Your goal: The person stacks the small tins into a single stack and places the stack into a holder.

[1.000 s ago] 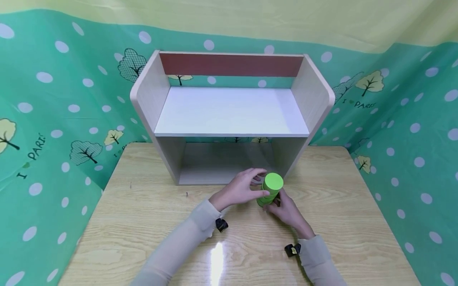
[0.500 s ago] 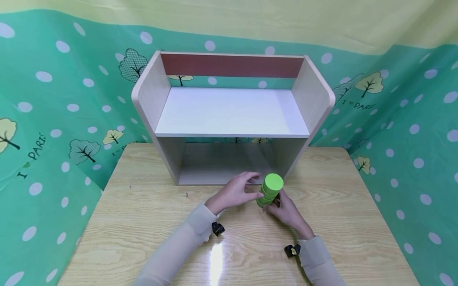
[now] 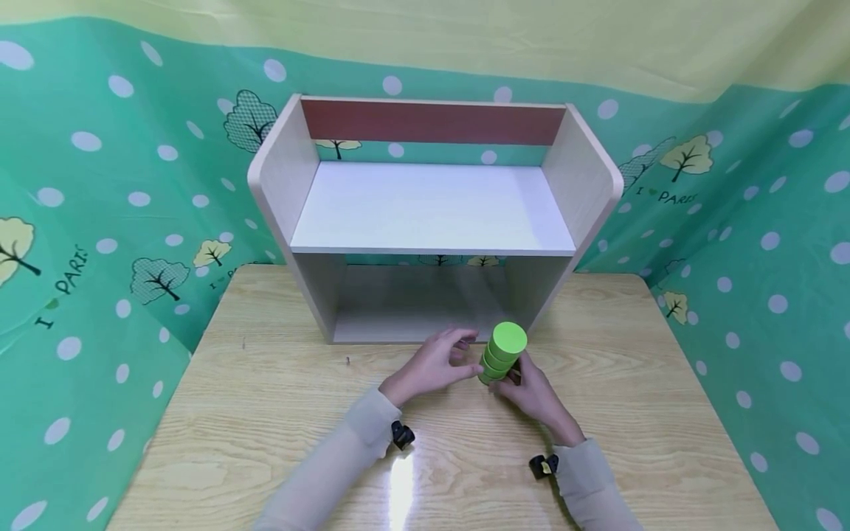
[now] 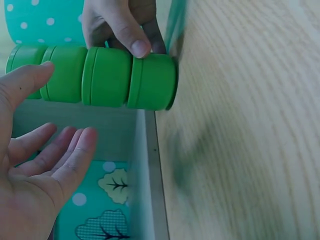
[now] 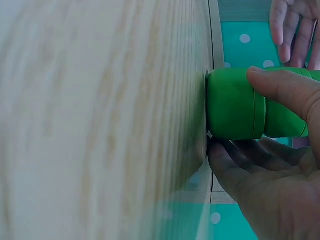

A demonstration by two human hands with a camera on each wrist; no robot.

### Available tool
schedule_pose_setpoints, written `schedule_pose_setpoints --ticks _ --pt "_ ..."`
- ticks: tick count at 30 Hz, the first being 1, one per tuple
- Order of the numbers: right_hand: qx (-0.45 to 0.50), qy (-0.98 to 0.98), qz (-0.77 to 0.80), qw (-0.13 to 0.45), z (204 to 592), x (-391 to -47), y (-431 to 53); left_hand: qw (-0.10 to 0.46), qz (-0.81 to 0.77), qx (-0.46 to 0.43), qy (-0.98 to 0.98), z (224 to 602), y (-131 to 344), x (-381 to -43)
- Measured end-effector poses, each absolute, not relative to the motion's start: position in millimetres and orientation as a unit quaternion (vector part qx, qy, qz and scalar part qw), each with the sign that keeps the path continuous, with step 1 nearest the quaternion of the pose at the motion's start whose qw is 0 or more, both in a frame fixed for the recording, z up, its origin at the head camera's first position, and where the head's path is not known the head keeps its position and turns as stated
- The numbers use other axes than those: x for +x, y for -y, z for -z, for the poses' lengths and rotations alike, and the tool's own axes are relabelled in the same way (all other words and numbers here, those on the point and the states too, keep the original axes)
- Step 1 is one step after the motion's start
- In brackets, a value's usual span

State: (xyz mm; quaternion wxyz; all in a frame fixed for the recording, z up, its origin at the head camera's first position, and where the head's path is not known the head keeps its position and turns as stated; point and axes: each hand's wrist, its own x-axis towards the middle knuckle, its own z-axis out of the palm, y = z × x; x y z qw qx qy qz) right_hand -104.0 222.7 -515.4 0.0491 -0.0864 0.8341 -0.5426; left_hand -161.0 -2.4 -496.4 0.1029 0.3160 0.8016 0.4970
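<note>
A stack of several green, lidded round containers point(image 3: 506, 348) stands upright on the table in front of the shelf's lower right corner. Low down, my right hand point(image 3: 531, 392) grips the stack: in the right wrist view its thumb lies on one side of the bottom container point(image 5: 232, 105) and its fingers curl along the other. My left hand point(image 3: 433, 365) is at the stack's left side with fingers spread and relaxed, holding nothing. The left wrist view shows the left thumb point(image 4: 32, 80) in front of the upper containers; whether it touches them I cannot tell.
A two-level shelf unit point(image 3: 432, 251) with light side panels and a reddish-brown back strip stands at the rear of the wood-grain table point(image 3: 279, 413). A green dotted curtain point(image 3: 99, 221) surrounds the table on the back and both sides.
My left hand has drawn back from the stack, to the left and slightly down. The right hand and the containers have hardly moved.
</note>
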Motion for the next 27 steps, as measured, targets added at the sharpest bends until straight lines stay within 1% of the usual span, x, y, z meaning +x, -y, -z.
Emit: schedule_pose_setpoints --ticks 4,10,14,21,27 --pt "-0.078 -0.834 0.544 0.048 533 -108 -229 0.113 -0.503 0.306 -0.800 500 0 -159" --pt "-0.087 -0.828 0.551 0.051 538 -109 -234 0.123 -0.524 0.284 -0.793 506 0 -158" --pt "-0.091 -0.831 0.546 0.047 537 -108 -236 0.116 -0.533 0.278 -0.791 513 1 -158" --pt "-0.086 -0.833 0.544 0.039 533 -107 -233 0.119 -0.531 0.270 -0.794 521 -2 -156" --pt "-0.087 -0.823 0.560 0.034 512 -100 -226 0.121 -0.527 0.262 -0.800 527 -5 -156"
